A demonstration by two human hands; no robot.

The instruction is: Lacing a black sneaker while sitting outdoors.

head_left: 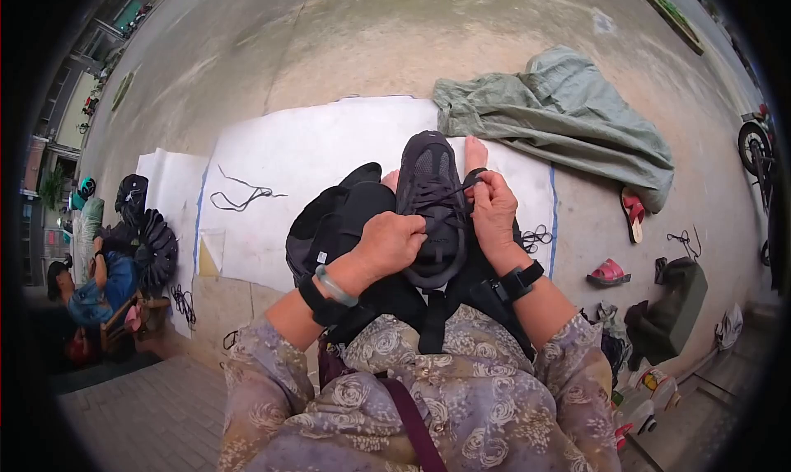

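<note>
A black lace-up sneaker (428, 160) lies over my lap, its toe pointing away from me. My left hand (389, 239) is closed in a pinch at the left side of the shoe opening, by the laces; what its fingertips grip is partly hidden. To the right of the shoe, my right hand (494, 212) pinches a black shoelace (453, 197) that runs taut from the eyelets. Another black item (317, 220), with a small white label, rests at my left knee; I cannot make out its kind.
A white sheet (280, 146) with blue edges lies under my bare feet, with a loose black lace (239, 196) on it. At the upper right is a grey-green cloth (568, 113). Red sandals (610, 272) lie to the right. Another person (103, 286) sits at far left beside black shoes (155, 245).
</note>
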